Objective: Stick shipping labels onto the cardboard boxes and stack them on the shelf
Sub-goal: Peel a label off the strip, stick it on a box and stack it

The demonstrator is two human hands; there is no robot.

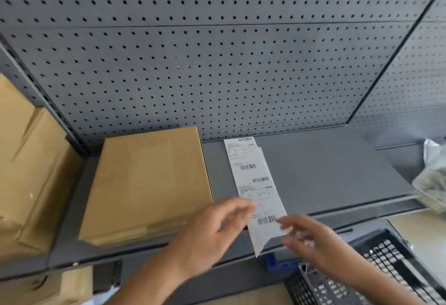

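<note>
A flat cardboard box (147,184) lies on the grey shelf (325,172), at its left. Right of the box a long strip of white shipping labels (253,179) with barcodes lies on the shelf, its near end hanging over the front edge. My left hand (217,232) reaches over the strip's near end with fingers spread, blurred by motion. From the right, the fingertips of my right hand (311,242) touch the strip's lower edge. Whether either hand pinches the strip is unclear.
Larger cardboard boxes (29,164) are stacked in the bay to the left. A grey pegboard (217,63) backs the shelf. A black plastic crate (376,273) sits below right, and a clear plastic bag (432,174) lies at the far right. A blue object (272,261) shows under the shelf edge.
</note>
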